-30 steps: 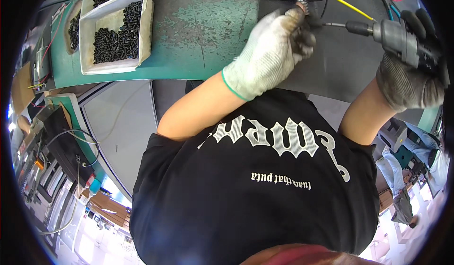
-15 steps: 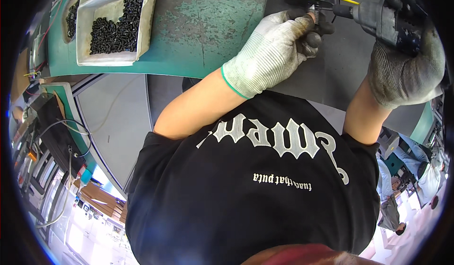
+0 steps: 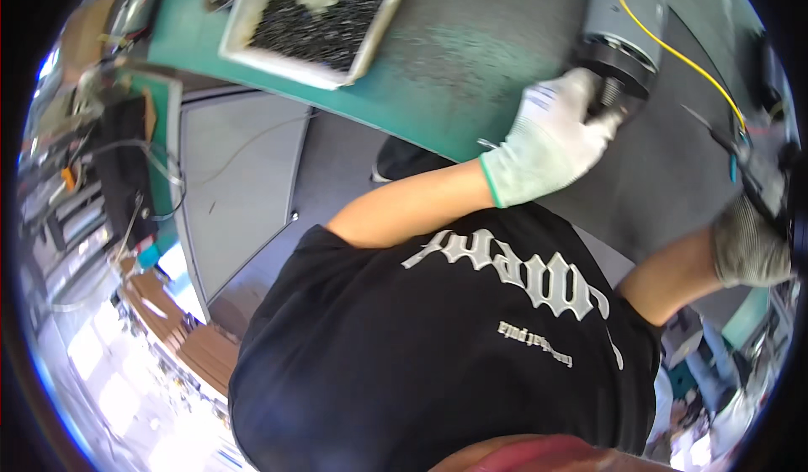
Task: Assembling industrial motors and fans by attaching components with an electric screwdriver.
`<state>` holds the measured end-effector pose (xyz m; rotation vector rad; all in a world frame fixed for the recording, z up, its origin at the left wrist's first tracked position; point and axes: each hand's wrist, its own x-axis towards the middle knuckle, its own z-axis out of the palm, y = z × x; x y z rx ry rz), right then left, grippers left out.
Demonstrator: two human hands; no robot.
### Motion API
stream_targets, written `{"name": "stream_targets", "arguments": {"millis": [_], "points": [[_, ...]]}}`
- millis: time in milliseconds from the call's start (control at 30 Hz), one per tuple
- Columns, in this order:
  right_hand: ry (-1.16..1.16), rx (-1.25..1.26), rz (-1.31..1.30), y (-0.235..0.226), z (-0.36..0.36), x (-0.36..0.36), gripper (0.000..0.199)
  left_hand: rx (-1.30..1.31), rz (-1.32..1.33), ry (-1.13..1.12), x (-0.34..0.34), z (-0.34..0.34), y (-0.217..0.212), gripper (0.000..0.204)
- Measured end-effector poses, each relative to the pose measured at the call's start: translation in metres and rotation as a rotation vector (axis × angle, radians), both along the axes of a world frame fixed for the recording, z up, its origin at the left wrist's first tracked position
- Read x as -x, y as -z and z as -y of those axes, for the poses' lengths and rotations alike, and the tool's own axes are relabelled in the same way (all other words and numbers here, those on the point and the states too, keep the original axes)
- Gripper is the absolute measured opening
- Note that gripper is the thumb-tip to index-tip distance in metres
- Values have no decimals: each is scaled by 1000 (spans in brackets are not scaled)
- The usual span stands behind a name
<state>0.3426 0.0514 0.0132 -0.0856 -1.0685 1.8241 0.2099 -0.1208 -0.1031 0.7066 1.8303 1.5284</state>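
Green rubber matting covers the long workbench point(image 3: 471, 59), which bends across the top of the view. On its left part sits a white rectangular tray of small black screws point(image 3: 316, 17). Further right lies a grey metal cylinder with a black end cap point(image 3: 627, 21), a thin yellow wire point(image 3: 673, 51) trailing over it. The left hand point(image 3: 551, 139), in a white knit glove, is curled around the cylinder's black end. The right hand point(image 3: 749, 245), in a grey glove, sits at the picture's rim; its grip cannot be told.
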Motion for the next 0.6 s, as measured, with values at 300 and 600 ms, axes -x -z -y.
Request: {"name": "stream_targets", "arguments": {"millis": [300,600], "points": [[754,-207,526,77,-54,-74,34,77,-867,-6,63,66,-34,14],[759,-85,500,81,-55,-103,29,1008,-1263,-205,225,147,-8,26]]}}
